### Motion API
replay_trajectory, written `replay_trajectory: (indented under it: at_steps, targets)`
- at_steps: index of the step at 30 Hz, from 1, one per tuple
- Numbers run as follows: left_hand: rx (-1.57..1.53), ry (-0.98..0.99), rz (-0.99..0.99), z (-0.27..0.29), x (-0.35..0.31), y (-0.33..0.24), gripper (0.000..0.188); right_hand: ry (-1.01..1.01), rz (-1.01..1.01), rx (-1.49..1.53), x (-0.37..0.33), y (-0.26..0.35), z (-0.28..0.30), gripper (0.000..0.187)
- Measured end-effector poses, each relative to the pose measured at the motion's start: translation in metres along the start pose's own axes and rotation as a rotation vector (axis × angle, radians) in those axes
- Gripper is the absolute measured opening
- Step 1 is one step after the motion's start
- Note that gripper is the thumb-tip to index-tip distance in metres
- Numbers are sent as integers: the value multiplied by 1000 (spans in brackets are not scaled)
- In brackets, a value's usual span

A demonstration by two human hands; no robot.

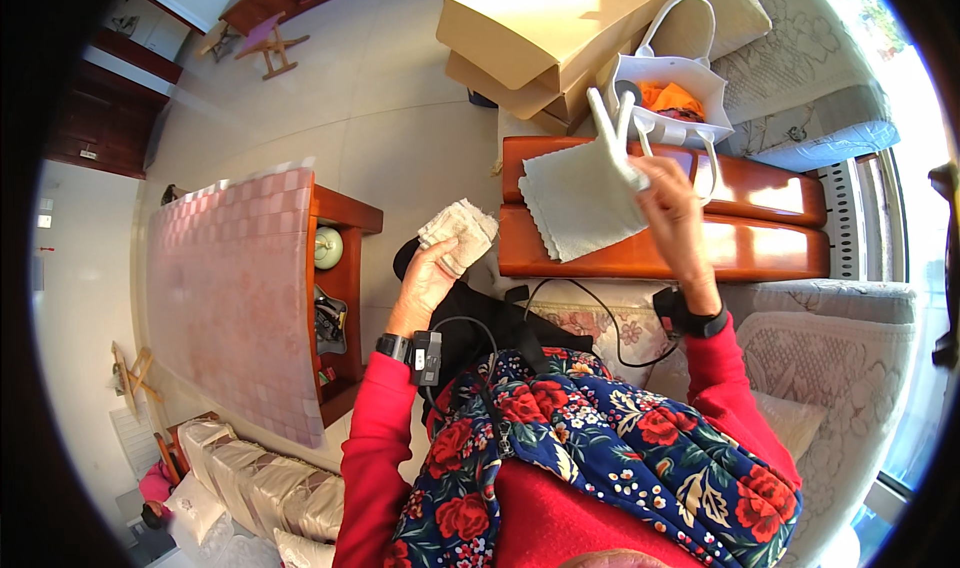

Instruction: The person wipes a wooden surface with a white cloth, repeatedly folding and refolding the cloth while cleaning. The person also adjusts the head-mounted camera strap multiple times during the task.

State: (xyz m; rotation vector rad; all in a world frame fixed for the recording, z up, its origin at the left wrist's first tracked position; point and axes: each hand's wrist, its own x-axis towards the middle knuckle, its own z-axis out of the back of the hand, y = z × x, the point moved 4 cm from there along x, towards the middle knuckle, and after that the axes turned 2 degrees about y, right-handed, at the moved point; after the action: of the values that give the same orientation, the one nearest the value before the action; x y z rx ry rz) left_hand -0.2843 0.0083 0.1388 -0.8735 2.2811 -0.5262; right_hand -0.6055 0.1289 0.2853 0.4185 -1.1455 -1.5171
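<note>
My left hand point(427, 286) is closed on a small folded cloth point(462, 230), cream with a worn, brownish patch, held over my lap. To the right, my right hand point(672, 213) pinches the edge of a pale grey-green cloth point(580, 203) with a scalloped border. That cloth spreads over the glossy red-brown wooden cabinet point(590, 258), and a narrow strip of it stands up above the hand. Just beyond the right hand is a white tote bag point(712, 86) with an orange item point(672, 100) inside.
Tan cardboard boxes point(550, 23) stand behind the cabinet. A low table point(230, 298) under a pink checked cover is on the left, with things on its open shelf. Sofas with patterned covers point(820, 388) line the right side. Black cables point(610, 318) run from bands on my wrists.
</note>
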Motion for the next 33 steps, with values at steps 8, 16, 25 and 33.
replay_trajectory:
  at_steps: [8, 16, 25, 33]
  targets:
    - [-43, 23, 8, -3, -5, 2, 45, 345, 130, -351, -18, -24, -67, 32]
    - [-11, -12, -4, 3, -8, -2, 46, 255, 13, -111, -15, -17, -45, 42]
    - [-8, 1, -12, -2, -6, -7, 47, 366, 57, -225, -17, -8, -51, 31]
    - [40, -8, -19, -8, -8, -14, 46, 359, 10, -415, 29, -15, -79, 24]
